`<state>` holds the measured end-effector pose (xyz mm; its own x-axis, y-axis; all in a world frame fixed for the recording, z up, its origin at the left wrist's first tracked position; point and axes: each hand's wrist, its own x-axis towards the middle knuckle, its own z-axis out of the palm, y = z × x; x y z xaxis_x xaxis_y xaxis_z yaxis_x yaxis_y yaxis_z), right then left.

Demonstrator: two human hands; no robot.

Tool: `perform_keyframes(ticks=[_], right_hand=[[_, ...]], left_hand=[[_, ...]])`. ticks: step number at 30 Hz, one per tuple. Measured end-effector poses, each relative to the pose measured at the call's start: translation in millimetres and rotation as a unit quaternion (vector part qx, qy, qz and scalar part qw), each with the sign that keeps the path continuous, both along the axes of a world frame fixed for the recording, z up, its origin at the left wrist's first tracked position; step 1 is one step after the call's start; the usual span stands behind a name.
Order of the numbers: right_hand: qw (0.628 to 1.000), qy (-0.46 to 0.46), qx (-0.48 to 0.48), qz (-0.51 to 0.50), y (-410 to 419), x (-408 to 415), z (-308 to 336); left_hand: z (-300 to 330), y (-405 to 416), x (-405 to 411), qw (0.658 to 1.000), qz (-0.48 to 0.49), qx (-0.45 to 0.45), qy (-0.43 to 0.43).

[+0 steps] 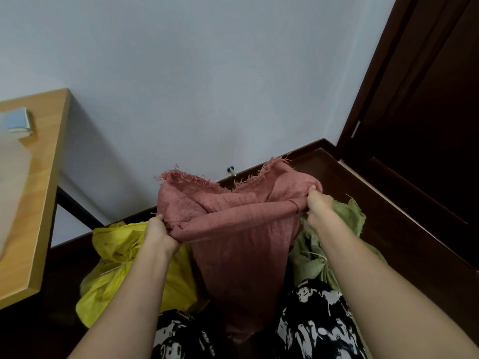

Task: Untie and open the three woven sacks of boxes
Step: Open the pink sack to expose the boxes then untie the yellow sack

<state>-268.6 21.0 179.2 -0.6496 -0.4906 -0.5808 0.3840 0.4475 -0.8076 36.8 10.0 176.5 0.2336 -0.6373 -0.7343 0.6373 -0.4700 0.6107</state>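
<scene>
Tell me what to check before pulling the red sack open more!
1. Left hand grips red sack rim: ok.
2. Right hand grips the other side: ok.
3. Red sack untied, mouth spread: ok.
4. Boxes inside: cannot tell, hidden by folds.
5. Yellow sack untied: not ok, string still round its neck.
6. Green sack untied: not ok, still tied.

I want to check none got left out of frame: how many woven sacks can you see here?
3. The red sack is in the middle, its mouth gripped by both hands. The yellow sack lies to its left, the green sack to its right, partly hidden behind the right arm.
</scene>
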Motion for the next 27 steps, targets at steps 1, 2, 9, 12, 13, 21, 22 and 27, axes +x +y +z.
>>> perform_keyframes(ticks=[1,2,9,12,13,21,22,27], right_hand=[[0.997,-0.060,-0.029,-0.031,-1.1,-3.1,0.3],[0.991,-0.108,-0.060,-0.055,-1.6,-4.6,2.3],[0.950,-0.231,-0.118,-0.175,-9.4,-38.8,-52.9],[0.936,-0.241,-0.127,-0.221,1.1,-44.3,-43.2],[0.942,-0.242,-0.134,-0.192,7.8,-39.4,-27.4],[0.990,-0.083,-0.101,0.056,5.9,-48.8,-12.9],[0.993,-0.020,-0.088,0.072,5.2,-47.3,-14.2],[0.995,0.085,-0.042,0.007,12.4,-32.9,6.6]], left_hand=[[-0.4,-3.1,2.1,1.000,-0.005,-0.001,-0.007],[1.4,-4.8,4.0,1.000,-0.009,0.000,-0.008],[-13.7,-22.1,18.8,0.993,0.113,-0.033,0.029],[-21.8,-20.7,20.0,0.992,0.113,-0.026,0.049],[-23.2,-20.8,20.2,0.993,0.100,-0.023,0.051],[4.0,-17.5,12.9,0.993,-0.045,-0.083,-0.073],[3.0,-19.2,11.1,0.989,-0.049,-0.073,-0.119],[-2.0,-20.5,0.2,0.969,0.074,-0.055,-0.229]])
